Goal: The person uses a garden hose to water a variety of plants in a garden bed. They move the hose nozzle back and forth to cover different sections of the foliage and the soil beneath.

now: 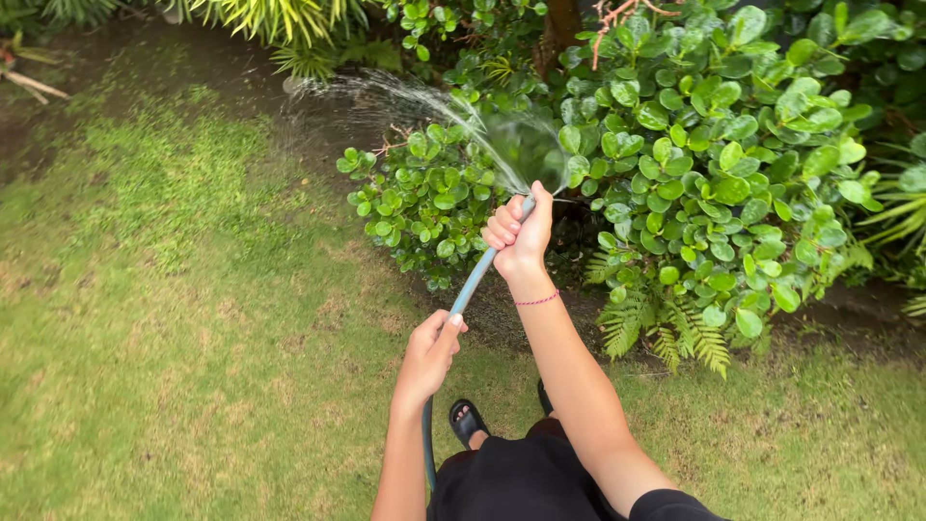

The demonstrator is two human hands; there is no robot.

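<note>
A pale blue garden hose (475, 279) runs up from beside my legs to a spot in front of the shrubs. My right hand (520, 234) is closed around its end, thumb pressed over the opening. Water (424, 104) fans out from there up and to the left, over a round-leaved shrub (424, 193). My left hand (431, 349) grips the hose lower down. A thin pink bracelet (537, 301) circles my right wrist.
A big round-leaved bush (723, 145) fills the upper right, with ferns (666, 333) at its base. Patchy lawn (174, 328) covers the left and bottom. Bare dark soil (116, 58) lies at the top left. My foot in a black sandal (467, 422) stands on the grass.
</note>
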